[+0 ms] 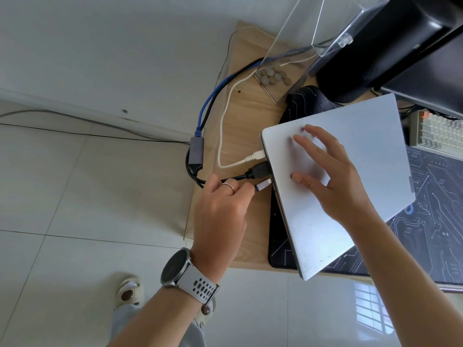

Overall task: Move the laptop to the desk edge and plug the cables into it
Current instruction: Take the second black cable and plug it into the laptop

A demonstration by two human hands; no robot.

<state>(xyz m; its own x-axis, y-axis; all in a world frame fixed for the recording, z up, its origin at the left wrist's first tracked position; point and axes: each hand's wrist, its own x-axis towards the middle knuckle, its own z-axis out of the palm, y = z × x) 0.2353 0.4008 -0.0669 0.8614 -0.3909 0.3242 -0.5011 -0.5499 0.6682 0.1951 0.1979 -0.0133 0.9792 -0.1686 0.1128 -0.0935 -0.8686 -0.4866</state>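
A closed silver laptop (370,151) lies at an angle near the left edge of the wooden desk (250,116), its front corner past the desk's near edge. My right hand (330,171) presses flat on the lid with fingers spread. A white cable plug (255,156) and a black plug (258,171) sit in the laptop's left side. My left hand (220,211) pinches a grey braided cable whose silver plug (263,184) points at the laptop's side, just short of it. A grey adapter (196,154) with blue and black cables hangs over the desk's left edge.
A dark printed desk mat (431,221) lies under the laptop. Behind it stand a clear acrylic stand (325,33), small grey discs (274,76), a black speaker (363,58) and a monitor base. A keyboard (438,134) sits at right. Tiled floor is to the left.
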